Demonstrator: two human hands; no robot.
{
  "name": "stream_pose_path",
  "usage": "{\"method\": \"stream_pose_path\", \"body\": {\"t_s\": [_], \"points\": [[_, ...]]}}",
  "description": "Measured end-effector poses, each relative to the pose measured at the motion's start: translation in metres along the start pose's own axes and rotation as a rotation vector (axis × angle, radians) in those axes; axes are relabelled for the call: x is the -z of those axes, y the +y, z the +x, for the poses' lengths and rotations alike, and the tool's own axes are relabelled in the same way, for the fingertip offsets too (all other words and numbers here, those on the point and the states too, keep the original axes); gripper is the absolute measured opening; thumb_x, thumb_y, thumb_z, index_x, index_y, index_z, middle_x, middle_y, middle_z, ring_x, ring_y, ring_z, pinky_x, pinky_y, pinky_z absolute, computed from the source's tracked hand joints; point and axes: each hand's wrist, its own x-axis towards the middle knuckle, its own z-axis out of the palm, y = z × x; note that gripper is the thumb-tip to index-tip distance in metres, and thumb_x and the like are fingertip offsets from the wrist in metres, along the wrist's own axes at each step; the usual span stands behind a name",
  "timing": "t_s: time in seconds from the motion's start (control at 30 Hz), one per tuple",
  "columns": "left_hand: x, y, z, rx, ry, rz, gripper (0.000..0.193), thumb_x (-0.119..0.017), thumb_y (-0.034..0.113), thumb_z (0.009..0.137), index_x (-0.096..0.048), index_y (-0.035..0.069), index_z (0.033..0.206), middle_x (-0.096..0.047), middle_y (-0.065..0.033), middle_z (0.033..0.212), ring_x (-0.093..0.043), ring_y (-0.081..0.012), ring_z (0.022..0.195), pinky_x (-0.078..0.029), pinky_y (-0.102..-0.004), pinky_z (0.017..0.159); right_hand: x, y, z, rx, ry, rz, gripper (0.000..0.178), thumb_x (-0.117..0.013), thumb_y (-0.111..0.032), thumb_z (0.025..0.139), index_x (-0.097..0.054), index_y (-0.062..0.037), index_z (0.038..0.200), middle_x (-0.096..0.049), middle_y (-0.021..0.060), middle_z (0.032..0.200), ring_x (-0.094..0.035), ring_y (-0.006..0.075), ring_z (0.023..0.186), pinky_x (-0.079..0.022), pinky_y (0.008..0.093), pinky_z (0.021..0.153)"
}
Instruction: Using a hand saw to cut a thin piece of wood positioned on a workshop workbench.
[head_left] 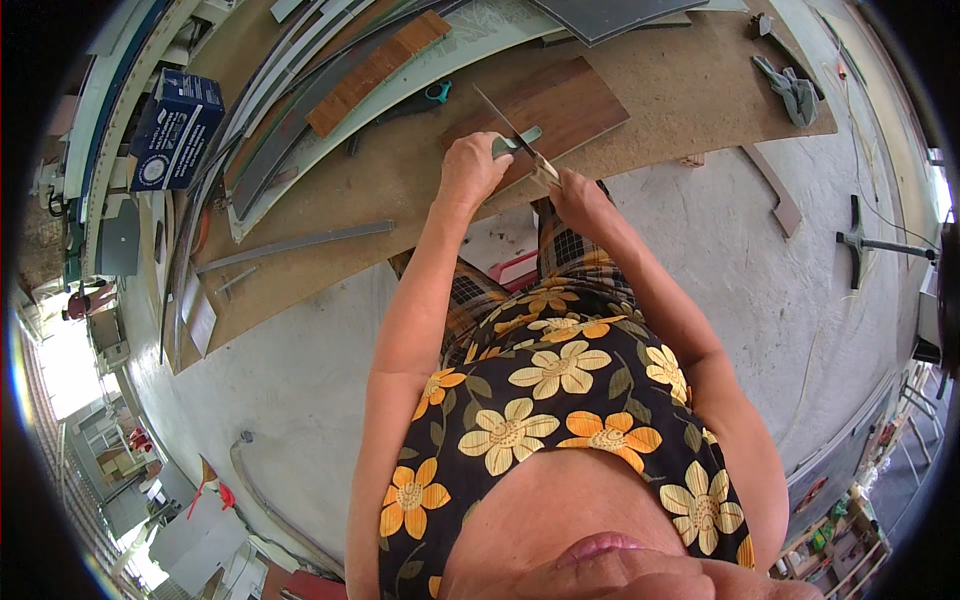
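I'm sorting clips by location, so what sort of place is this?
Probably a workshop: a large tan board worktable bears long dark-grey and white strips and a brown, wood-grained rectangular panel, and the right hand grips a pale-handled, long-bladed tool.

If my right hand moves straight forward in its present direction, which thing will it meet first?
Your right hand would probably meet the grey-green strip in your left hand first, though depth is unclear: it might pass above.

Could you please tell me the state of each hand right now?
Left hand: closed on a flat grey-green piece.
Right hand: closed around the pale handle of a thin-bladed tool.
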Motion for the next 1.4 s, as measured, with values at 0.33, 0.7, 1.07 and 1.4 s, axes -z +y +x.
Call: {"method": "stream_pose_path", "body": {"t_s": [0.33, 0.7, 1.07, 1.4], "points": [[-0.006, -0.001, -0.003, 0.028, 0.061, 0.024, 0.025, -0.070, 0.021, 0.075, -0.069, 0.004, 0.094, -0.067, -0.0190, 0.088, -0.065, -0.0367, 0.084, -0.051, -0.0422, 0.077, -0.002, 0.002, -0.040, 0.014, 0.035, -0.044, 0.025, -0.049, -0.021, 0.092, -0.053, 0.0032, 0.093, -0.062, 0.0305, 0.082, -0.061, 0.0475, 0.080, -0.048, 0.0532, 0.069], [-0.006, 0.003, -0.001, 0.051, 0.052, 0.046, 0.028, -0.072, 0.021, 0.076, -0.068, 0.002, 0.095, -0.068, -0.0189, 0.090, -0.066, -0.0346, 0.086, -0.053, -0.0410, 0.078, -0.012, -0.003, 0.014, 0.091, 0.080, -0.059, 0.025, -0.048, -0.021, 0.093, -0.052, 0.0037, 0.094, -0.062, 0.0318, 0.085, -0.059, 0.0487, 0.085, -0.046, 0.0548, 0.073], [-0.005, -0.001, 0.002, 0.061, 0.059, 0.103, 0.031, -0.072, 0.021, 0.076, -0.068, 0.000, 0.098, -0.068, -0.0193, 0.091, -0.066, -0.0346, 0.087, -0.053, -0.0413, 0.079, 0.010, -0.004, -0.003, -0.027, -0.050, -0.130, 0.024, -0.047, -0.019, 0.092, -0.054, 0.0034, 0.095, -0.063, 0.0291, 0.091, -0.061, 0.0462, 0.088, -0.047, 0.0527, 0.076], [-0.010, -0.003, -0.001, 0.081, 0.137, 0.023, 0.024, -0.071, 0.022, 0.075, -0.069, 0.004, 0.090, -0.067, -0.0210, 0.083, -0.065, -0.0382, 0.083, -0.052, -0.0437, 0.076, -0.012, 0.002, -0.014, 0.051, 0.058, -0.061, 0.023, -0.048, -0.020, 0.091, -0.054, 0.0018, 0.096, -0.063, 0.0301, 0.090, -0.061, 0.0461, 0.087, -0.047, 0.0532, 0.074]]}}
